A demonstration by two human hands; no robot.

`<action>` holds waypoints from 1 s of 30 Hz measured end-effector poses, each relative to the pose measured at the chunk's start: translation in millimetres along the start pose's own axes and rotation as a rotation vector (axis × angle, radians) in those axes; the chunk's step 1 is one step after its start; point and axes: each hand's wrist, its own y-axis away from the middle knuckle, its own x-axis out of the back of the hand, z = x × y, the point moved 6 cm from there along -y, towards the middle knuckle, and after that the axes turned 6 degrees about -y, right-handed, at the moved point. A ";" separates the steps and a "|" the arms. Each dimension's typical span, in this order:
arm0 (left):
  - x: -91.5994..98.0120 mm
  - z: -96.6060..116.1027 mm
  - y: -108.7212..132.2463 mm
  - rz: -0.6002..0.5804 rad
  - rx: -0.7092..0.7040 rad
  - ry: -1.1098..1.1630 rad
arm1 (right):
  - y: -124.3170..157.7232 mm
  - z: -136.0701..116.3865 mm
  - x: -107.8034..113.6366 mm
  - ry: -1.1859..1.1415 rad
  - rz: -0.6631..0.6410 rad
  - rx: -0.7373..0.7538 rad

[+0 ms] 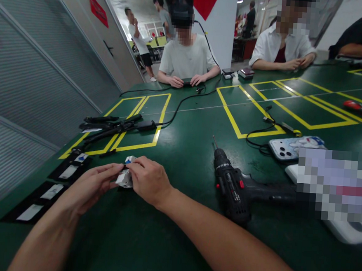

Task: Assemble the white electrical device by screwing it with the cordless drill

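Observation:
My left hand [92, 185] and my right hand [149, 181] meet over a small white and grey part with a blue tab [125, 173] on the green table [186, 152]. Both hands pinch it with closed fingertips, the left from the left side, the right from above and the right. Much of the part is hidden under my fingers. A black cordless drill [231, 186] lies on its side just right of my right hand, bit pointing away from me.
Black strips with white labels [52, 184] lie at the left edge. Black tools and a cable [116, 125] sit in yellow-taped boxes beyond. A phone [292, 146] lies to the right, a red tool [359, 108] far right. Other people sit across the table.

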 end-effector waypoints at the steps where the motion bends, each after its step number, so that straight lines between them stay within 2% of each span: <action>1: -0.2 0.1 0.3 0.002 0.002 0.000 | 0.0 -0.3 -0.7 0.004 0.003 0.016; 6: -1.2 -0.7 1.2 0.002 0.019 0.015 | -0.2 -1.9 0.5 -0.049 0.064 0.075; 13: 0.7 -4.0 -0.9 -0.004 0.013 0.033 | 0.8 -1.3 3.3 -0.167 0.115 0.082; 23: -4.4 0.6 2.5 0.004 0.018 -0.003 | 2.1 4.0 7.6 -0.264 0.204 -0.046; 28: -7.3 0.6 3.2 -0.009 0.027 0.019 | 6.9 12.4 10.2 -0.375 0.336 -0.264; 30: -8.9 1.1 4.1 -0.014 0.026 0.025 | 9.3 13.8 9.9 -0.406 0.367 -0.306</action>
